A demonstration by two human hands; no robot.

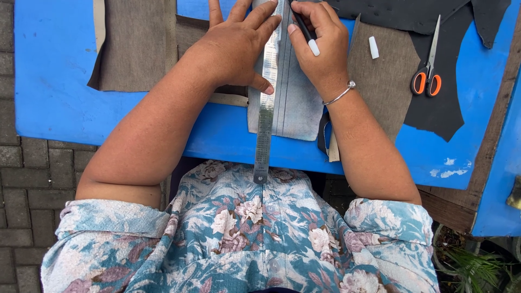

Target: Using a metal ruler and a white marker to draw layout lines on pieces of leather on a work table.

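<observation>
Pressing flat on the ruler [266, 103], the open left hand [233, 46] could slip, skewing the line from the pen [304, 30] gripped in the right hand [320, 49].

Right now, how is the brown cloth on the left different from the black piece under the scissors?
The brown cloth is a straight-edged, woven-looking rectangle; the black piece is smooth, with curved, irregular edges. The brown cloth has nothing resting on it, while the orange-handled scissors lie on the black piece. Both lie flat on the blue table, and neither hand touches them.
</observation>
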